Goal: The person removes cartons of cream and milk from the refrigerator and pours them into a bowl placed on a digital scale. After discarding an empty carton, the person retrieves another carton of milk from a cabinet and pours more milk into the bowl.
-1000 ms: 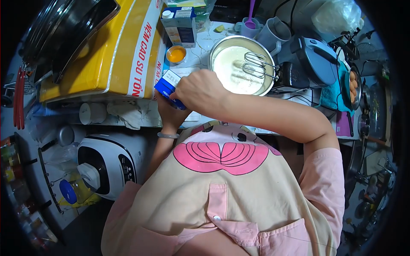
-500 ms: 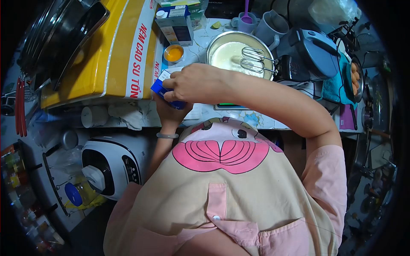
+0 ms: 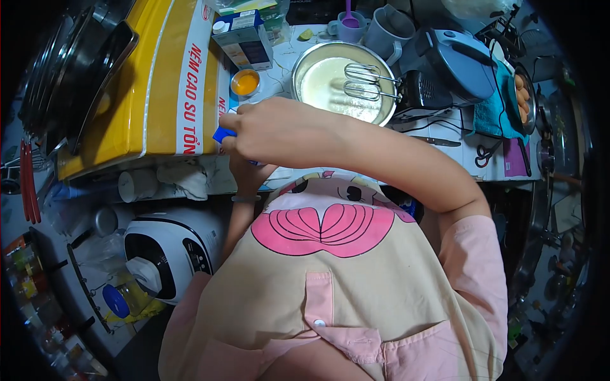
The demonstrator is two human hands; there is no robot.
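My left hand (image 3: 245, 174) is wrapped round a small blue carton (image 3: 223, 134) near the counter's front left, mostly hidden behind my other hand. Across the body reaches my right hand (image 3: 262, 130), its bent fingers closed on the carton's upper part. Just beyond them sits a small cup of orange-yellow liquid (image 3: 245, 82). A metal mixing bowl (image 3: 297, 77) with pale creamy mixture (image 3: 323, 84) stands past my right forearm. The beaters of a black hand mixer (image 3: 429, 91) stick out over that bowl.
Left of the hands is a large yellow box (image 3: 130, 95). Behind stand a taller carton (image 3: 251, 49), a purple-handled cup (image 3: 349, 30) and a grey pitcher (image 3: 389, 32). At right are a knife (image 3: 438, 141), scissors (image 3: 487, 153), a grey-lidded appliance (image 3: 460, 66) and eggs (image 3: 522, 98).
The view has shifted, so the counter things appear further left and higher. My right hand now covers more of the blue carton. Knife and scissors at right have come into sight.
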